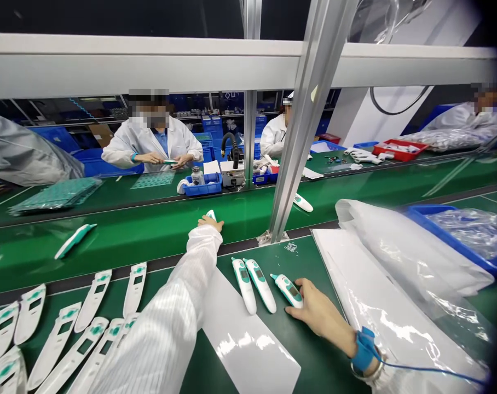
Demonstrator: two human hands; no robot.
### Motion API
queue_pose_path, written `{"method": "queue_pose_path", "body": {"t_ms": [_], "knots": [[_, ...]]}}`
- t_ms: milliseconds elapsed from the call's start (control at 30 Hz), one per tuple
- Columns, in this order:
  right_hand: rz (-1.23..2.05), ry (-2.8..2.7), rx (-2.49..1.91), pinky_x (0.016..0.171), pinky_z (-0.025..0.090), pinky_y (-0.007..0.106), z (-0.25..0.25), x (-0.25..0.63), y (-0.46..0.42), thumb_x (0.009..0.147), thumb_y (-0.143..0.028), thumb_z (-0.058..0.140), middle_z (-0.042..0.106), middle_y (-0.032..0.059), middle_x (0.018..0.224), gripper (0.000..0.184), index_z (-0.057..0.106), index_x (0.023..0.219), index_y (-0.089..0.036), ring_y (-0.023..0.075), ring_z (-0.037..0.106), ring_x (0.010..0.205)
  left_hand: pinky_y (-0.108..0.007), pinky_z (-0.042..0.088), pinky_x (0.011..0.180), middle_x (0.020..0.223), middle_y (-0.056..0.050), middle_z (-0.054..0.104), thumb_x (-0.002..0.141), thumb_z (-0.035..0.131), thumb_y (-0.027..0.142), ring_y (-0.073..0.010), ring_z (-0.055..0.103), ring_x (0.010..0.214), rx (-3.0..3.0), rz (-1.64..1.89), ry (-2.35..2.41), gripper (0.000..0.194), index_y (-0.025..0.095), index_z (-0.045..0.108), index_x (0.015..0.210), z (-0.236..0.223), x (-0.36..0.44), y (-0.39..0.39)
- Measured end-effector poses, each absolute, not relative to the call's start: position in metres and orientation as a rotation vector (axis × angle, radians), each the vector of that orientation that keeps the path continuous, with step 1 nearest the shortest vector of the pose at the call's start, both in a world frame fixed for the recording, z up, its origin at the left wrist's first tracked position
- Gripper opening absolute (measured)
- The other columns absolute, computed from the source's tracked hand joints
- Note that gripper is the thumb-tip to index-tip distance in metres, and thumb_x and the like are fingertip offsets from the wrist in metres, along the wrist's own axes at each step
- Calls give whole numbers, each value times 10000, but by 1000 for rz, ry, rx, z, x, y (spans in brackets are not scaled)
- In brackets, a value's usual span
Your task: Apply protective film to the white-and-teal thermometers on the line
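My left hand (214, 223) reaches far out over the green conveyor belt, fingers closed around a white ear thermometer (211, 214); only its tip shows past the fingers. On the near bench my right hand (316, 311), with a blue strap at the wrist, grips the lower end of another white and teal thermometer (287, 289) between thumb and fingers. Just left of it, two similar thermometers (260, 284) lie side by side, partly over a glossy white sheet (248, 339). White housing shells (93, 301) with window cutouts lie in rows at the left, partly hidden by my left sleeve.
A metal post (292, 142) rises from the bench between belt and bench. At right lie white plastic bags (404, 251) and a blue tray (474, 235) of clear bags. More thermometers (75, 241) lie on the belt. Co-workers in white coats (150, 145) sit across it.
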State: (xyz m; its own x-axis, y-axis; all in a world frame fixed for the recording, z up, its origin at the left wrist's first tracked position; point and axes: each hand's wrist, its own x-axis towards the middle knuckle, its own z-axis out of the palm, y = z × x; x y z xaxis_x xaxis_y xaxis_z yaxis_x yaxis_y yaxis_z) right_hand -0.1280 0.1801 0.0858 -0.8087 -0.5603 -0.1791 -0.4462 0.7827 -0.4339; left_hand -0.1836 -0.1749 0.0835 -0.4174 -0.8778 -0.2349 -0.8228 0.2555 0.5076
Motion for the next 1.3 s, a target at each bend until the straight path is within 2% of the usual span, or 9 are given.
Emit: {"method": "queue_pose_path", "body": {"t_ms": [167, 400, 533, 633, 800, 933, 1033, 1167, 1300], "knots": [[-497, 2782, -691, 669, 471, 343, 81, -132, 184, 815, -406, 576, 520, 43, 939, 245, 442, 902, -221, 208, 593, 763, -512, 417, 980, 1339, -113, 461, 886, 588, 331, -279, 476, 1194, 1637, -1059, -2291, 415, 165, 502, 1257, 75, -194, -178], [-516, 2984, -667, 747, 479, 398, 62, -132, 207, 900, -580, 407, 514, 110, 967, 449, 440, 1052, -159, 274, 554, 887, -301, 544, 678, 1026, -66, 600, 908, 566, 309, -145, 609, 804, 1428, -1555, -2017, 297, 133, 542, 1146, 89, -182, -165], [-581, 3128, -712, 822, 450, 504, 63, -134, 213, 884, -664, 297, 500, 187, 1023, 665, 463, 1154, -80, 353, 496, 986, -191, 453, 482, 806, 4, 575, 898, 582, 324, -65, 512, 550, 1269, -1782, -1810, 265, 131, 533, 1072, 114, -147, -151], [-703, 3144, -905, 918, 405, 556, 75, -132, 198, 897, -623, 339, 462, 212, 1165, 634, 452, 1226, -92, 382, 431, 1115, -171, 385, 405, 694, 39, 529, 859, 627, 354, -52, 457, 458, 1179, -1909, -1665, 275, 144, 507, 989, 130, -111, -136], [-779, 2785, -1250, 944, 478, 418, 85, -127, 137, 924, -518, 406, 530, 137, 1214, 503, 411, 1295, -179, 268, 499, 1152, -201, 401, 380, 700, 4, 525, 853, 592, 407, -109, 539, 499, 1142, -1965, -1465, 246, 205, 452, 871, 128, -45, -96], [-696, 2649, -1470, 1013, 424, 486, 73, -122, 84, 873, -548, 494, 378, 117, 1436, 643, 352, 1415, -233, 323, 344, 1322, -198, 430, 391, 633, 22, 493, 802, 637, 372, -118, 522, 508, 1229, -1888, -1430, 295, 194, 448, 941, 98, 3, -56], [-587, 2569, -1633, 1028, 401, 520, 64, -119, 64, 846, -481, 558, 371, 59, 1461, 547, 466, 1355, -305, 356, 299, 1346, -199, 444, 377, 718, 11, 512, 744, 681, 363, -112, 516, 536, 1296, -1832, -1419, 406, 177, 438, 1010, 77, 26, -30], [-499, 2638, -1673, 954, 442, 535, 59, -125, 72, 869, -303, 497, 457, 123, 1375, 400, 571, 1257, -238, 389, 383, 1257, -209, 464, 384, 809, -12, 527, 748, 667, 366, -118, 534, 585, 1310, -1833, -1425, 455, 175, 424, 1081, 67, 35, -11], [-433, 2788, -1613, 912, 419, 615, 60, -146, 99, 902, -299, 434, 435, 201, 1348, 387, 593, 1220, -146, 449, 369, 1228, -214, 488, 479, 833, -18, 554, 800, 625, 337, -114, 553, 613, 1216, -1897, -1495, 439, 179, 430, 1161, 68, 19, 1]]}}
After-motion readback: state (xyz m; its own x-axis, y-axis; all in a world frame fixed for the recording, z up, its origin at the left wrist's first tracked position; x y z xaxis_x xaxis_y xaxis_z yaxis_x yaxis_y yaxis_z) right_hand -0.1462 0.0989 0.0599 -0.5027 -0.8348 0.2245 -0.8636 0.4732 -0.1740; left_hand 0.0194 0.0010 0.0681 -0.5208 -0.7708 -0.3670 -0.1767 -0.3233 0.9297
